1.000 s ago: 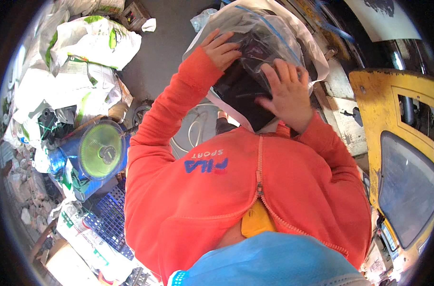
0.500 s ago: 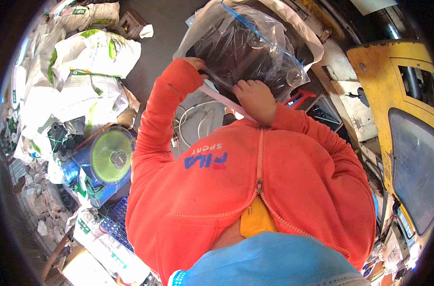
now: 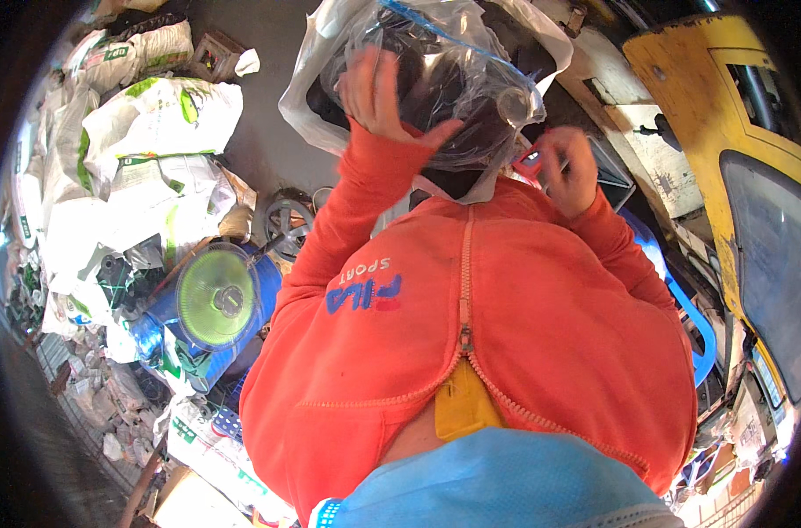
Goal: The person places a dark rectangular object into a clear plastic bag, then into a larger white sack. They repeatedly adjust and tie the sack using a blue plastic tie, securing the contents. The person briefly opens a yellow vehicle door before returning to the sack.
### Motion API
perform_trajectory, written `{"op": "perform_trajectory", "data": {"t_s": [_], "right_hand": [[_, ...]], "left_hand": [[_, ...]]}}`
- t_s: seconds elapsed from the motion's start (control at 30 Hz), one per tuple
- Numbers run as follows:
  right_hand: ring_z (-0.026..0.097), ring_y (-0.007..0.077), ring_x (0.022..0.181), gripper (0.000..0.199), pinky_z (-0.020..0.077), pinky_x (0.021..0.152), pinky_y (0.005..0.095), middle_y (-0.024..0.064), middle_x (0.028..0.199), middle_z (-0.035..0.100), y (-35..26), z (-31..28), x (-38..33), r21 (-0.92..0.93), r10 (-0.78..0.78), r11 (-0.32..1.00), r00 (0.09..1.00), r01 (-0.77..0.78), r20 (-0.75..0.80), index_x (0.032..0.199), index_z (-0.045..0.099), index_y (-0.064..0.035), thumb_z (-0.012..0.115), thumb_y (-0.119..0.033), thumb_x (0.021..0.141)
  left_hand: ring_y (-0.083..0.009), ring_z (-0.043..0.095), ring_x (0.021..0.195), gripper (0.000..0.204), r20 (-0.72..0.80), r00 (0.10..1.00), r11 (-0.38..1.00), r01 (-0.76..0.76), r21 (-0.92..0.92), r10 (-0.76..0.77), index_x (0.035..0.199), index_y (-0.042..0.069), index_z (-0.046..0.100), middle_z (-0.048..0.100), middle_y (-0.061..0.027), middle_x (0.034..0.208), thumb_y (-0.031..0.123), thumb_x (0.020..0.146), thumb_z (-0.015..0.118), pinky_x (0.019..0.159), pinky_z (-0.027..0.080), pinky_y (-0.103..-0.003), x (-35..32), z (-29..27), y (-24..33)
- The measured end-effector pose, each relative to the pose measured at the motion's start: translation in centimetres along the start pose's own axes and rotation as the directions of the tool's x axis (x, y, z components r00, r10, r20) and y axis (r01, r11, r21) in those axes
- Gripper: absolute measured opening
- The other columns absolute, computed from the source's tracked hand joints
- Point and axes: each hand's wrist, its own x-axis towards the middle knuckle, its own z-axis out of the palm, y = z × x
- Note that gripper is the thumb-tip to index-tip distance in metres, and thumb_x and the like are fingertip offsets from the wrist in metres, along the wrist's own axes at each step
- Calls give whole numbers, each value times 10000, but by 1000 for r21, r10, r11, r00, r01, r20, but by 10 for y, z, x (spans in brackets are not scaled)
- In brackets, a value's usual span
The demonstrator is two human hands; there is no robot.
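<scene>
Nearest, an orange zip jacket [image 3: 506, 343] fills the lower middle of the view, with a light blue mask edge [image 3: 497, 484] below it. Both sleeves rise toward the top of the view. Left hand [image 3: 378, 92]: fingers spread and open, palm pressed flat against the clear plastic bag [image 3: 471, 84], gripping nothing. Right hand [image 3: 566, 169]: fingers curled, touching a small red object [image 3: 528, 161] at the bag's lower right edge; cannot tell whether it is actually gripped. The bag is raised in front of the chest, between and above the two hands, and holds a dark bulky item, not identifiable through the wrinkled film. Left of the left sleeve, lower down, a green round fan [image 3: 217, 297] lies on a blue container [image 3: 167, 339]. Beyond it, white sacks with green print [image 3: 145, 132] are heaped on the ground. On the right, a yellow metal panel [image 3: 726, 114] stands.
</scene>
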Motion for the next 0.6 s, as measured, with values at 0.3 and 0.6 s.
{"op": "perform_trajectory", "data": {"t_s": [0.3, 0.6], "right_hand": [[537, 116, 510, 281, 443, 482, 253, 61, 640, 573, 77, 35, 16, 157, 648, 639, 637, -753, 418, 817, 567, 22, 557, -258, 794], [501, 131, 449, 250, 404, 418, 271, 52, 558, 528, 77, 24, 13, 320, 561, 572, 645, -755, 519, 720, 538, 2, 480, -214, 830]], "left_hand": [[-279, 511, 975, 418, 182, 952, 967, -229, -115, 247, 1037, 146, 573, 501, -60, 1132, 124, 626, 645, 826, 408, -407, 14, 41, 55], [-286, 373, 1201, 322, 359, 875, 869, -426, 251, 325, 1047, 147, 585, 440, -47, 1277, 155, 728, 538, 988, 254, -482, 9, 44, 74]]}}
